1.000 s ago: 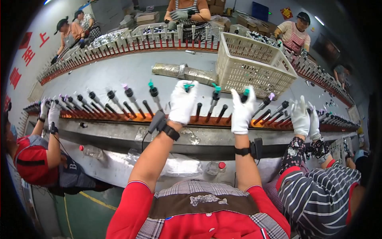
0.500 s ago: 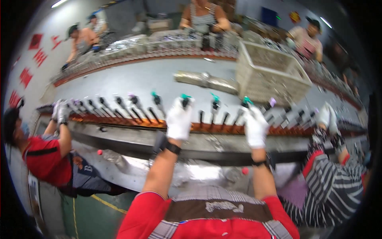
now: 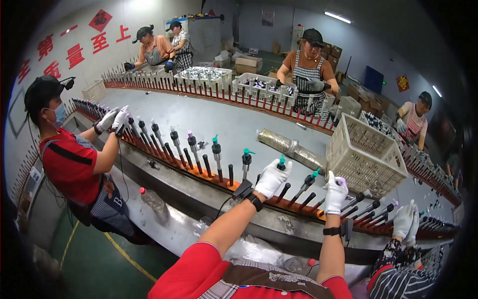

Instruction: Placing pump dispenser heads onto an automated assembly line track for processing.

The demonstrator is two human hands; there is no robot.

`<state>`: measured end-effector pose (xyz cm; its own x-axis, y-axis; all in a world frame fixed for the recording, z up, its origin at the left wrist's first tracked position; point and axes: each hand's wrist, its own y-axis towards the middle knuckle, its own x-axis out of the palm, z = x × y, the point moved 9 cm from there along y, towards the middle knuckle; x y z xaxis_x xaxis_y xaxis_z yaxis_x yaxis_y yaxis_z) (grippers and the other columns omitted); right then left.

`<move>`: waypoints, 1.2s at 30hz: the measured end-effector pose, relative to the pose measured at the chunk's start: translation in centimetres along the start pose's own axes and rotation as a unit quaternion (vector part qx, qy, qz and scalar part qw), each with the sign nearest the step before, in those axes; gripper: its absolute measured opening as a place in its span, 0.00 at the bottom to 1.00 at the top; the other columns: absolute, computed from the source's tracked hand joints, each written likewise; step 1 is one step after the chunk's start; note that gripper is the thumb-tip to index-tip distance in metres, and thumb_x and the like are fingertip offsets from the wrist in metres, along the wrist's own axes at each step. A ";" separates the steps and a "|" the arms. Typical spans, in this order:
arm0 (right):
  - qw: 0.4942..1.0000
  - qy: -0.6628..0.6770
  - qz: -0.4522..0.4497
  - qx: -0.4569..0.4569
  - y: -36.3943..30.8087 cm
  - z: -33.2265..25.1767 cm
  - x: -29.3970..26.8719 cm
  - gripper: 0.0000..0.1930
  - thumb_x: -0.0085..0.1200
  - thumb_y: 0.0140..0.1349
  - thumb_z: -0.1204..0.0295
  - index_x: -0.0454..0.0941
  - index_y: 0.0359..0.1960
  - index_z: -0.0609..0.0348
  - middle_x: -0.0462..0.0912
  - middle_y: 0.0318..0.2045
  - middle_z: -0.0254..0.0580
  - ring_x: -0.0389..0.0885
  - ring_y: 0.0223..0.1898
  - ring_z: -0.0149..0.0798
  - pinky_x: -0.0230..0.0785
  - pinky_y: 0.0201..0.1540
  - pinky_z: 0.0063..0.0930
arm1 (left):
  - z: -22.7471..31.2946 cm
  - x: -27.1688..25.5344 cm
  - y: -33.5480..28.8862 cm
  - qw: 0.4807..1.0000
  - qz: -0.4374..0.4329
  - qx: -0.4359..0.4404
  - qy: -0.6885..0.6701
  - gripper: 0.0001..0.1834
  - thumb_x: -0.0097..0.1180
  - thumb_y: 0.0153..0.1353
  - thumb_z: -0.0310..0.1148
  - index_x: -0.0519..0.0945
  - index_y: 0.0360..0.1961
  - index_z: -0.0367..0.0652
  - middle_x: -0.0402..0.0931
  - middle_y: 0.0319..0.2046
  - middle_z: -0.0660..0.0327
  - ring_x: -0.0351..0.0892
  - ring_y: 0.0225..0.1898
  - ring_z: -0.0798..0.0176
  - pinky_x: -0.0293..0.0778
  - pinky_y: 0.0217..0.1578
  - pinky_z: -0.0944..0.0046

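Observation:
A long orange rail [image 3: 209,180] of black pegs runs across in front of me, and several pegs carry small dark pump bottles. My left hand [image 3: 273,178], in a white glove, is closed around a teal-capped bottle [image 3: 282,161] standing on a peg. My right hand [image 3: 336,193], also gloved, grips a purple-topped bottle [image 3: 342,181] further right. Another teal-capped bottle [image 3: 315,173] leans on its peg between my hands. Bare pegs [image 3: 230,174] stand to the left of my left hand.
A white plastic basket [image 3: 366,157] and a wrapped bundle [image 3: 289,147] lie on the grey table beyond the rail. A co-worker's gloved hands [image 3: 114,119] work at the left, another's [image 3: 406,224] at the right. A clear water bottle [image 3: 152,199] rests on the lower ledge.
The view has swung and tilted, showing more of the room. My left hand stays on the teal-capped bottle. My right hand has gone from a teal-capped bottle to the purple-topped one.

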<state>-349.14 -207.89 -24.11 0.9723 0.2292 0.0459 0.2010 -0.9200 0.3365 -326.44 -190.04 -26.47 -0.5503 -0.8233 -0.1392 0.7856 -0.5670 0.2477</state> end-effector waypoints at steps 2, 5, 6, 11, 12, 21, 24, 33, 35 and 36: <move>1.000 0.000 -0.028 0.011 -0.9 -0.7 0.8 0.16 0.64 0.63 0.72 0.70 0.21 0.56 0.71 0.14 0.30 0.69 0.17 0.24 0.72 0.24 0.24 | 0.6 -1.2 -0.4 0.999 0.017 0.030 0.001 0.19 0.65 0.61 0.47 0.78 0.32 0.42 0.78 0.23 0.54 0.77 0.24 0.56 0.74 0.31 0.58; 0.998 -0.005 -0.066 0.019 -3.3 -1.1 0.9 0.09 0.65 0.63 0.72 0.78 0.29 0.60 0.78 0.23 0.33 0.76 0.27 0.25 0.73 0.41 0.24 | 2.0 -4.6 -2.3 0.985 0.069 -0.031 0.153 0.26 0.60 0.61 0.59 0.79 0.35 0.44 0.81 0.27 0.50 0.81 0.32 0.44 0.76 0.35 0.53; 0.996 -0.067 -0.064 0.008 -5.6 -4.1 1.3 0.09 0.65 0.62 0.71 0.81 0.37 0.65 0.82 0.33 0.37 0.78 0.37 0.28 0.71 0.46 0.23 | 4.4 -7.6 -4.0 0.963 0.087 -0.056 0.248 0.25 0.60 0.61 0.59 0.80 0.36 0.45 0.82 0.27 0.51 0.82 0.32 0.45 0.77 0.36 0.53; 0.991 -0.061 0.115 -0.025 -7.7 -0.9 -12.3 0.22 0.61 0.64 0.78 0.73 0.60 0.66 0.78 0.58 0.47 0.77 0.57 0.36 0.67 0.62 0.29 | 3.1 -11.0 -8.9 0.943 0.108 -0.050 0.310 0.13 0.61 0.66 0.42 0.83 0.33 0.43 0.83 0.28 0.55 0.85 0.30 0.58 0.78 0.35 0.61; 0.972 -0.154 0.158 -0.082 -7.0 -3.3 -13.1 0.23 0.61 0.65 0.77 0.72 0.60 0.67 0.76 0.60 0.48 0.74 0.59 0.37 0.64 0.65 0.30 | 4.0 -10.4 -9.4 0.965 0.113 0.015 0.238 0.11 0.63 0.65 0.40 0.84 0.38 0.43 0.84 0.31 0.55 0.85 0.32 0.61 0.79 0.37 0.63; 0.999 -0.006 -0.036 0.026 0.6 1.9 -3.2 0.11 0.60 0.68 0.69 0.77 0.28 0.58 0.77 0.21 0.30 0.75 0.23 0.25 0.72 0.31 0.22 | -0.5 -7.3 -1.6 0.984 0.179 -0.017 -0.019 0.18 0.68 0.62 0.44 0.77 0.36 0.40 0.77 0.24 0.66 0.69 0.26 0.72 0.72 0.32 0.65; 0.999 -0.037 -0.017 0.003 -1.4 -0.3 -2.2 0.12 0.61 0.67 0.70 0.76 0.25 0.60 0.78 0.21 0.30 0.72 0.24 0.23 0.66 0.33 0.20 | -0.8 -9.4 -1.4 0.987 0.159 -0.010 0.016 0.18 0.68 0.61 0.45 0.79 0.33 0.40 0.76 0.22 0.66 0.71 0.25 0.71 0.72 0.32 0.64; 0.967 -0.156 0.161 -0.118 -6.5 -3.5 -13.5 0.21 0.60 0.65 0.78 0.74 0.59 0.68 0.78 0.59 0.47 0.75 0.59 0.37 0.63 0.65 0.32 | 3.5 -8.1 -9.1 0.981 0.074 0.004 0.179 0.15 0.61 0.66 0.44 0.86 0.33 0.42 0.80 0.22 0.52 0.83 0.25 0.55 0.77 0.29 0.60; 0.949 -0.233 0.172 -0.123 -4.8 -5.9 -13.2 0.33 0.67 0.60 0.71 0.67 0.66 0.67 0.68 0.67 0.54 0.66 0.67 0.45 0.54 0.71 0.37 | 5.4 -4.8 -9.2 0.985 0.083 0.120 0.090 0.19 0.66 0.64 0.36 0.81 0.52 0.36 0.83 0.35 0.63 0.78 0.34 0.71 0.76 0.40 0.69; 0.933 -0.265 0.168 -0.177 -4.0 -6.5 -12.3 0.33 0.67 0.59 0.71 0.68 0.65 0.66 0.68 0.67 0.53 0.66 0.67 0.46 0.54 0.71 0.37 | 6.0 -2.7 -8.7 0.988 0.065 0.128 0.062 0.24 0.66 0.64 0.37 0.78 0.57 0.35 0.83 0.38 0.61 0.77 0.36 0.71 0.75 0.44 0.69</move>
<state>-362.66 -204.98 -19.87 0.9145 -0.3294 -0.2350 -0.0867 -0.7268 0.6814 -333.48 -182.69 -22.51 -0.3979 -0.8948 -0.2025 0.7418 -0.4437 0.5028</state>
